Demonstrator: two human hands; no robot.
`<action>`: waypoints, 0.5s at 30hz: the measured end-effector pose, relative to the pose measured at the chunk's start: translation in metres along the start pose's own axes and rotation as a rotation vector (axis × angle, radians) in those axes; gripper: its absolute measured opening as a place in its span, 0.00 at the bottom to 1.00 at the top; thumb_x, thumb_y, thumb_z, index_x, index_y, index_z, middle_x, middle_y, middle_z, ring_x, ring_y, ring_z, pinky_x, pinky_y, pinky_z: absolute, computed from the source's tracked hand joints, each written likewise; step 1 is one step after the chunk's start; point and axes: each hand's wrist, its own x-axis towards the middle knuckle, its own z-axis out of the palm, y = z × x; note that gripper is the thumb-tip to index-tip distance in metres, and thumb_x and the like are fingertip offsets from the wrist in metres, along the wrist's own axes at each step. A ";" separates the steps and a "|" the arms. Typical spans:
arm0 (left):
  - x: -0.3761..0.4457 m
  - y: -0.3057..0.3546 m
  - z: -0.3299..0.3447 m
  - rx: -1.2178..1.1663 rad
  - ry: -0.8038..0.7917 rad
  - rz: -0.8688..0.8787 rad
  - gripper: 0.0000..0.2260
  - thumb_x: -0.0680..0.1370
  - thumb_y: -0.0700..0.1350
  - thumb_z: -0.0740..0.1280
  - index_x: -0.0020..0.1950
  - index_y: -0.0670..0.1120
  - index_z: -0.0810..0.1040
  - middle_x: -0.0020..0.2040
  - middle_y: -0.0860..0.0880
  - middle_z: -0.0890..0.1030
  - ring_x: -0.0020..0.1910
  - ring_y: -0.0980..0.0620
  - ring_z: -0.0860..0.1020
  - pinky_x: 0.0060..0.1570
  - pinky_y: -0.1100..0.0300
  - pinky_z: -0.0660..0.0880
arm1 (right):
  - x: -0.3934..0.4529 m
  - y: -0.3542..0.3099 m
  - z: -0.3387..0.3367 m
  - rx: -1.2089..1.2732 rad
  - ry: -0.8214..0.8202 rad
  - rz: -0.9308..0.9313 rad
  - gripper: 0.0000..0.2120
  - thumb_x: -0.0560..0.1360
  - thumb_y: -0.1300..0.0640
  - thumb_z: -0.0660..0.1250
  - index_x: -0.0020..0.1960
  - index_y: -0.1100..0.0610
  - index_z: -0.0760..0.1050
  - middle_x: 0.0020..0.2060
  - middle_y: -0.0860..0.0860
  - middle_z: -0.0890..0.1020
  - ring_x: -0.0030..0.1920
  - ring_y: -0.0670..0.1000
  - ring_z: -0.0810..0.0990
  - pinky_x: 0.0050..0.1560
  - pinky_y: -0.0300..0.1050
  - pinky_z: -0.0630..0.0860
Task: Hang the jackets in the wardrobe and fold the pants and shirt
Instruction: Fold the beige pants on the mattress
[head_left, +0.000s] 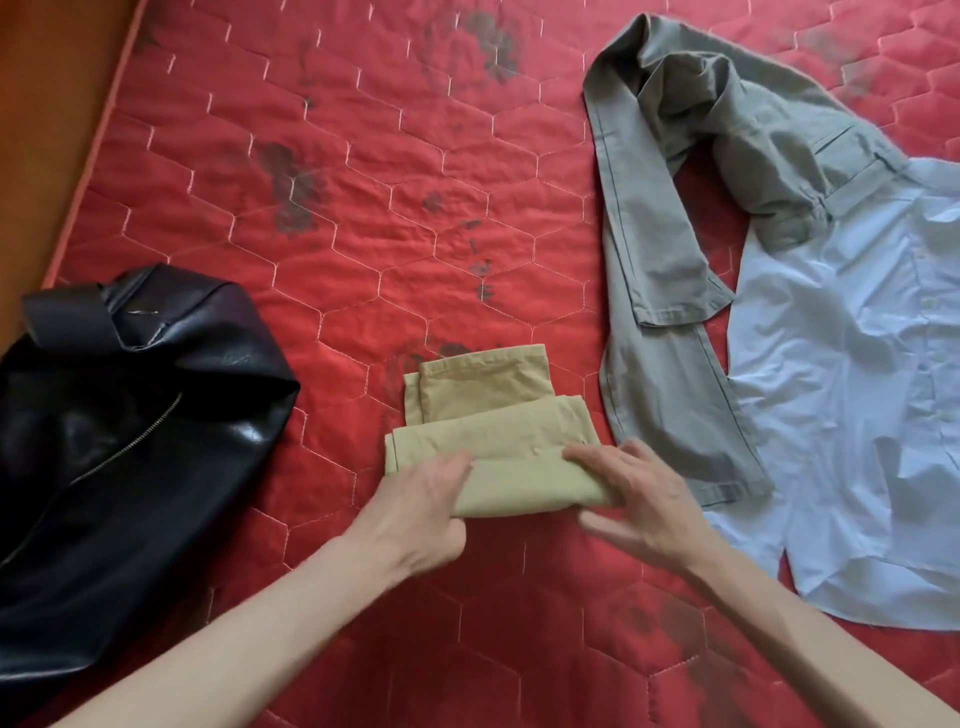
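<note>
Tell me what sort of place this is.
Most likely a bedroom: the clothes lie on a bare red quilted mattress with a wooden edge at the left. A black leather jacket, grey pants and a light blue shirt wait there, while both hands fold tan pants.

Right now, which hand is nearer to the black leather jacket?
Left. The left hand grips the left end of the folded khaki pants, on the side facing the black leather jacket; the right hand holds their far end.
</note>
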 end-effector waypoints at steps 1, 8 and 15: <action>-0.003 -0.008 -0.008 -0.119 0.014 0.002 0.33 0.66 0.43 0.63 0.73 0.50 0.72 0.65 0.50 0.82 0.62 0.46 0.81 0.61 0.54 0.78 | -0.001 0.000 -0.004 0.072 0.033 -0.002 0.28 0.69 0.41 0.71 0.68 0.45 0.78 0.57 0.35 0.81 0.52 0.45 0.76 0.55 0.46 0.77; -0.009 -0.051 -0.023 -0.743 0.298 -0.131 0.24 0.65 0.46 0.71 0.62 0.53 0.79 0.55 0.54 0.85 0.55 0.58 0.83 0.53 0.64 0.79 | 0.018 -0.012 0.004 0.592 0.330 0.218 0.26 0.67 0.41 0.82 0.61 0.45 0.77 0.50 0.42 0.85 0.51 0.44 0.85 0.51 0.35 0.79; 0.022 -0.053 0.005 -1.037 0.495 -0.425 0.14 0.77 0.50 0.77 0.59 0.53 0.78 0.51 0.60 0.86 0.53 0.64 0.83 0.52 0.71 0.76 | 0.075 -0.029 0.038 0.808 0.412 0.381 0.17 0.76 0.42 0.75 0.63 0.39 0.77 0.56 0.38 0.85 0.57 0.37 0.82 0.56 0.30 0.76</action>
